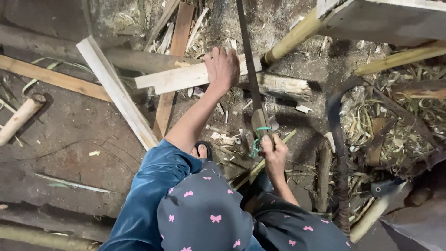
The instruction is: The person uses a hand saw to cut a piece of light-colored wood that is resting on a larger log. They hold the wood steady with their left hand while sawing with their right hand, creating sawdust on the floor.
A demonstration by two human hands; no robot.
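Dirt floor [83, 139], left hand [222, 67] on pale plank [186, 76], right hand [274, 155] gripping saw [251, 74]

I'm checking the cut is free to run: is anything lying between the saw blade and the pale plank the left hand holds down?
Nothing visible. The saw blade already crosses the pale plank right beside the left hand, which presses it onto a log. The right hand grips the saw handle.
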